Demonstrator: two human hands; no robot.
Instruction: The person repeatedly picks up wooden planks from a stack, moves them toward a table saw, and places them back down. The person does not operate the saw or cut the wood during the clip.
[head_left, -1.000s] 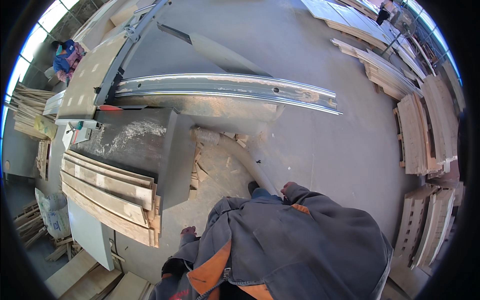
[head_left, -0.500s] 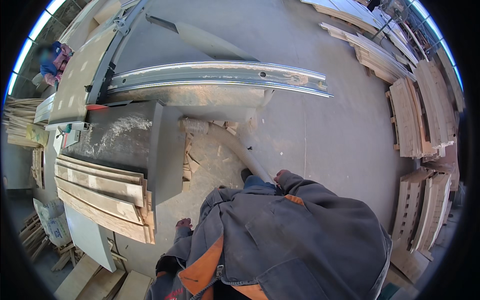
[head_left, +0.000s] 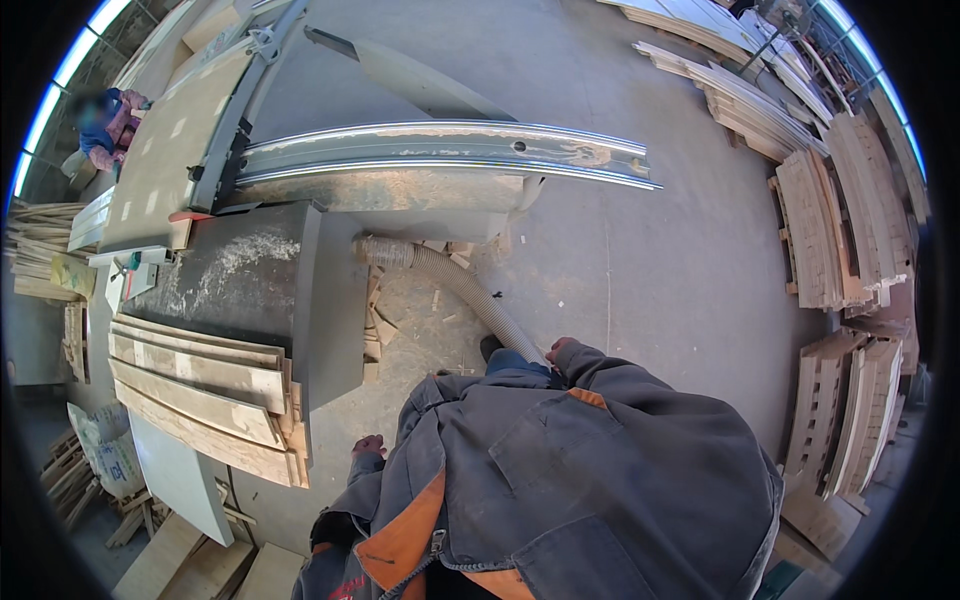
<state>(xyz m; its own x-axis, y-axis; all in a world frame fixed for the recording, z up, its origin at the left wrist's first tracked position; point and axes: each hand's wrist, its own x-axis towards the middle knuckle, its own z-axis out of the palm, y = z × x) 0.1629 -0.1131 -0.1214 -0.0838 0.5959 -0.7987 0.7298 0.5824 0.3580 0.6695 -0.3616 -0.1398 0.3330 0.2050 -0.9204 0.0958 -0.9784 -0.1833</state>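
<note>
Mate: What are your 2 hands doing?

Me: Both are low, out in front of my jacket (head_left: 560, 460). My left hand (head_left: 369, 445) is bare, and nearest to it, though apart, is the stack of plywood boards (head_left: 200, 374). Its fingers look loosely curled, but I can't tell how far they close. My right hand (head_left: 560, 350) is near the ridged dust hose (head_left: 455, 280); it's so small and cuffed that I can't tell whether those fingers are apart or together

Mate: Where exactly are the boards?

Me: Ahead and to my left, at the near end of the dark-topped saw bench (head_left: 265, 300), overlapping, with uneven ends. What bears the lowest ones is hidden

Mate: What worries you?

Me: The hose first: it runs right beside my shoe (head_left: 490, 346), so 1 careless step could trip me. The loose wood offcuts (head_left: 375, 328) beside the bench could turn underfoot. And if a board were dragged from low in the stack, the others might slide askew, since they don't sit flush
</note>
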